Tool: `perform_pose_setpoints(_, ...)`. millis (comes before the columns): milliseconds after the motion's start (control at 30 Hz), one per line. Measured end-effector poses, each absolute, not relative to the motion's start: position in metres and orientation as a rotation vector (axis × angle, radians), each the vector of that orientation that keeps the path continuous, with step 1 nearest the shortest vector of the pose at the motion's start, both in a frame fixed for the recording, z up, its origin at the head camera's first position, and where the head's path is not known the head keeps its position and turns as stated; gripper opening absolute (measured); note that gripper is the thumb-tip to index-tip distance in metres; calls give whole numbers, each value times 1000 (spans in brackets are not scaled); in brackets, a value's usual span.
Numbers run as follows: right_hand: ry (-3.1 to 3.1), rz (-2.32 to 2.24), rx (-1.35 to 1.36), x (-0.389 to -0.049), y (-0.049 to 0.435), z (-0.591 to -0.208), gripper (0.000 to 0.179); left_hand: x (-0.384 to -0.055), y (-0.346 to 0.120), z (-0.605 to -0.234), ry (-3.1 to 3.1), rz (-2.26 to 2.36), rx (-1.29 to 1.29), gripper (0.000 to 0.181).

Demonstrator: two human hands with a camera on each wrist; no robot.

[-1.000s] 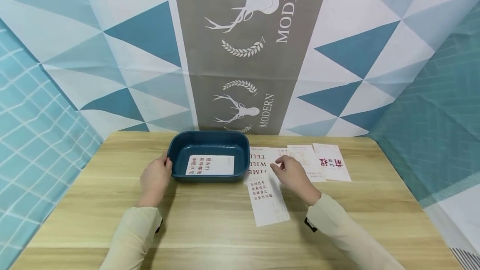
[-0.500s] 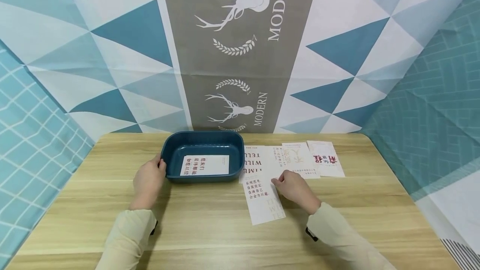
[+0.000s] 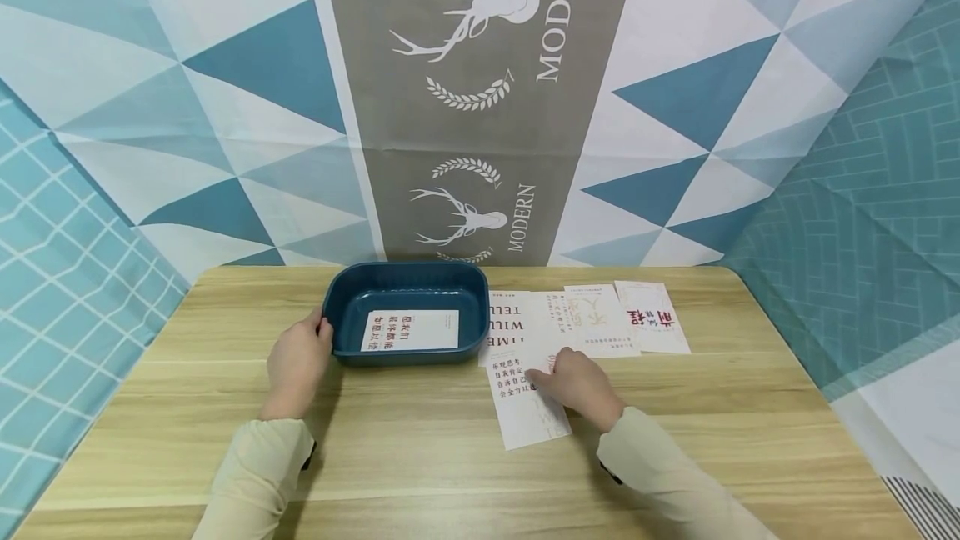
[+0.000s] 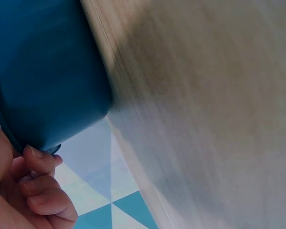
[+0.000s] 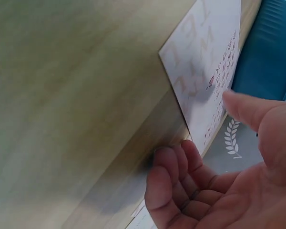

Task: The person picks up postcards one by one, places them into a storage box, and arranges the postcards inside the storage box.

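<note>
My left hand (image 3: 298,367) grips the left end of a dark blue basin (image 3: 411,357), fingers curled at its rim; the left wrist view shows the fingertips (image 4: 35,151) there. In the basin lies a white card (image 3: 423,330) printed with red characters. Over the right edge of another printed card (image 3: 525,423) is my right hand (image 3: 581,388). Its thumb (image 5: 243,107) reaches above the card's face, while the other fingers bend loosely at the card's edge, with a gap between them and the thumb.
Several more printed cards lie overlapping right of the basin: one with large red lettering (image 3: 506,323), one with pale gold characters (image 3: 596,319), and one with bold red characters (image 3: 652,319). The wooden table (image 3: 405,457) meets a patterned backdrop (image 3: 480,140) behind.
My right hand has moved down and left onto the nearest card, its thumb now over the printed lines. The head view shifted slightly at first. My left hand stays on the basin.
</note>
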State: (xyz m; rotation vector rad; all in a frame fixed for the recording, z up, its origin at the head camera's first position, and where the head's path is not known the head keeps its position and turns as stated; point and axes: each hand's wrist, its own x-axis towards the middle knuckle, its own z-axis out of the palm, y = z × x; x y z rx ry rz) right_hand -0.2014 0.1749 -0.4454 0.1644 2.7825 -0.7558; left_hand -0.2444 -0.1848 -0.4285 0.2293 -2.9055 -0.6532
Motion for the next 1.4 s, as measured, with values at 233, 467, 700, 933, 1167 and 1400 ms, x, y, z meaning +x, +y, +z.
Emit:
perform_pose_setpoints(233, 2818, -669, 202, -203, 170, -444, 44, -245, -185, -427, -2895, -659, 228, 42)
perform_pose_setpoints(467, 2848, -665, 175, -205, 168, -445, 43, -246, -186, -424, -2911, -666, 236, 42)
perform_pose_setpoints(700, 2846, -683, 166, -206, 166, -448, 40, -245, -186, -424, -2908, -650, 233, 43)
perform_pose_setpoints(933, 2797, -797, 258, -205, 170, -449, 40, -246, -185, -426, -2923, -656, 242, 43)
perform_pose_setpoints(1167, 2788, -961, 261, -207, 180, -447, 31, -246, -185, -426, -2942, -660, 247, 43)
perform_pose_setpoints(1400, 2773, -1108, 294, -210, 194, -449, 24, -245, -184, -425, -2938, -661, 232, 43)
